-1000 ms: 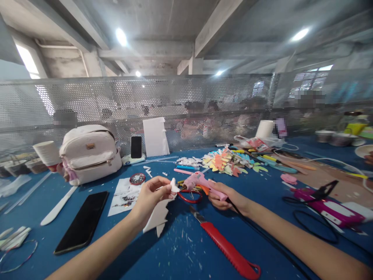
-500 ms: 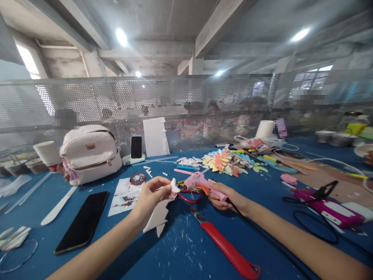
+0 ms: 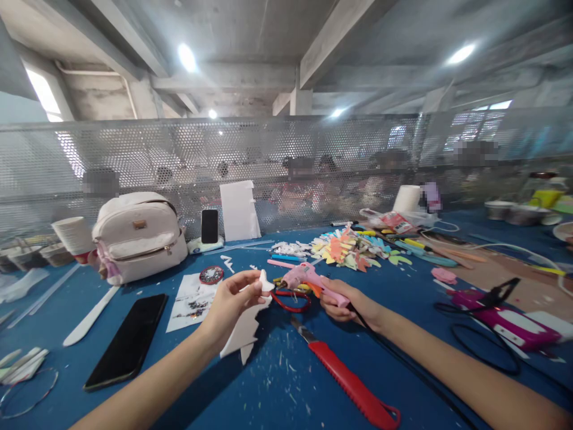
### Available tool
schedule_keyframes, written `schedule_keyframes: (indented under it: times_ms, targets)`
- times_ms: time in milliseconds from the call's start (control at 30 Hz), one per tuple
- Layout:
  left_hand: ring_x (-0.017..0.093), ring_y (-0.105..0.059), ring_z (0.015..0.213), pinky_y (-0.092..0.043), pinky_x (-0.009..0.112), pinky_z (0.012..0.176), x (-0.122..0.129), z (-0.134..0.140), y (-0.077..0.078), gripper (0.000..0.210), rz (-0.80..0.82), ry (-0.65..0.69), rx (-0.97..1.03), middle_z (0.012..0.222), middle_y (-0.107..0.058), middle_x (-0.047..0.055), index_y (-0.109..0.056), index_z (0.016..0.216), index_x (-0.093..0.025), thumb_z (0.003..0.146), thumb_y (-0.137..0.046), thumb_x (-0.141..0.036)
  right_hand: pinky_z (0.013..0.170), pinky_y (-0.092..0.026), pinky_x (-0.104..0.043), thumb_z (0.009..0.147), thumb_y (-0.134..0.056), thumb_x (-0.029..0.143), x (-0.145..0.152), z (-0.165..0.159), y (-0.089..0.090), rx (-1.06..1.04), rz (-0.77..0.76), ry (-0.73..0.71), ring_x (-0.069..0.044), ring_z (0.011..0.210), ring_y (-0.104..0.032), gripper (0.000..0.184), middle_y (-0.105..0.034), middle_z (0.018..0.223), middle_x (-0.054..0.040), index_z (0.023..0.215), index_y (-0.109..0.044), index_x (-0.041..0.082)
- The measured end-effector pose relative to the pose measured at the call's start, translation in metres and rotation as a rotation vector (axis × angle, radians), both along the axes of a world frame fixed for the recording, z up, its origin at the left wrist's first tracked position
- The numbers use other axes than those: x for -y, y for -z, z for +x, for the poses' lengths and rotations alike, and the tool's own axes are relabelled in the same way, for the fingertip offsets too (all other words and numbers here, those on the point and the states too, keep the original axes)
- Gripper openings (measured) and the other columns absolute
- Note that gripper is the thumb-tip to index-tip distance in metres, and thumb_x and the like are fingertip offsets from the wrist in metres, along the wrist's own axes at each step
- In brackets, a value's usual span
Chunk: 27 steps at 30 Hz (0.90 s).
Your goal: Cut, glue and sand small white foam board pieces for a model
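Note:
Between the thumb and fingers of my left hand (image 3: 238,297) is a small white cut-out piece (image 3: 265,281), pinched at its left side. My right hand (image 3: 347,303) is wrapped round the handle of a pink glue gun (image 3: 308,278), whose black cord runs down along my forearm. The gun's nozzle points left, close to the white piece. Red-handled scissors (image 3: 293,303) lie under the nozzle. Below my left hand rests a jagged white sheet (image 3: 244,332), partly covered by it. A red-handled utility knife (image 3: 347,377) lies in front of my right hand.
A black phone (image 3: 126,342), a printed picture (image 3: 190,306) and a white backpack (image 3: 139,237) are at left. Coloured cut pieces (image 3: 347,246) are heaped behind the gun. A magenta device (image 3: 504,322) with black cords lies right. A perforated metal screen (image 3: 255,146) closes the back.
My left hand has drawn slightly left with the white piece, widening the gap to the nozzle. The glue gun has barely moved.

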State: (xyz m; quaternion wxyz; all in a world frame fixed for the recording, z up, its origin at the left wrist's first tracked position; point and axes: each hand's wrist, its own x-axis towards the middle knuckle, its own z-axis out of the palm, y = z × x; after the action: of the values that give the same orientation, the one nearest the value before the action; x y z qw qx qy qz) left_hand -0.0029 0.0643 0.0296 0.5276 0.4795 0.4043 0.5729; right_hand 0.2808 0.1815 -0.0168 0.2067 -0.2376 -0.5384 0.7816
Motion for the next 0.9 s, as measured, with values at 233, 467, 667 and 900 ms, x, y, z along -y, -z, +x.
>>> schedule_keyframes:
  times_ms: [233,467,667,900]
  targets:
    - [0.016,-0.067,0.088,-0.058,0.035,0.080,0.002,0.001,-0.002,0.015,-0.056,0.014,0.045,0.098,-0.067,0.003,-0.064,0.104,-0.013,0.093,-0.067,-0.024,0.032,-0.025,-0.014,0.103,-0.052,0.049,0.006,-0.004,-0.009,-0.034,-0.014,0.003,-0.002,0.035,-0.030,0.042,-0.042,0.053,0.0103,0.082,-0.059,0.013]
    - [0.015,-0.067,0.085,-0.058,0.033,0.077,0.003,0.003,0.001,0.014,-0.093,0.052,0.069,0.094,-0.066,0.002,-0.063,0.102,-0.013,0.093,-0.066,-0.024,0.032,-0.026,-0.014,0.103,-0.053,0.047,0.006,-0.005,-0.011,-0.045,-0.048,0.005,-0.002,0.035,-0.030,0.041,-0.043,0.054,0.0104,0.081,-0.059,0.013]
    - [0.014,-0.066,0.081,-0.058,0.031,0.074,0.003,0.004,0.002,0.014,-0.108,0.062,0.064,0.092,-0.066,0.001,-0.063,0.102,-0.013,0.093,-0.067,-0.023,0.034,-0.031,-0.014,0.103,-0.053,0.046,0.003,-0.003,-0.008,-0.053,-0.068,-0.002,-0.002,0.037,-0.035,0.038,-0.048,0.058,0.0088,0.086,-0.060,0.013]
    - [0.014,-0.066,0.080,-0.058,0.031,0.074,0.005,0.005,0.001,0.013,-0.103,0.059,0.058,0.090,-0.066,0.001,-0.063,0.101,-0.013,0.093,-0.066,-0.023,0.032,-0.025,-0.014,0.103,-0.052,0.047,0.005,-0.004,-0.010,-0.074,-0.065,-0.011,-0.002,0.034,-0.029,0.039,-0.042,0.054,0.0105,0.085,-0.060,0.013]
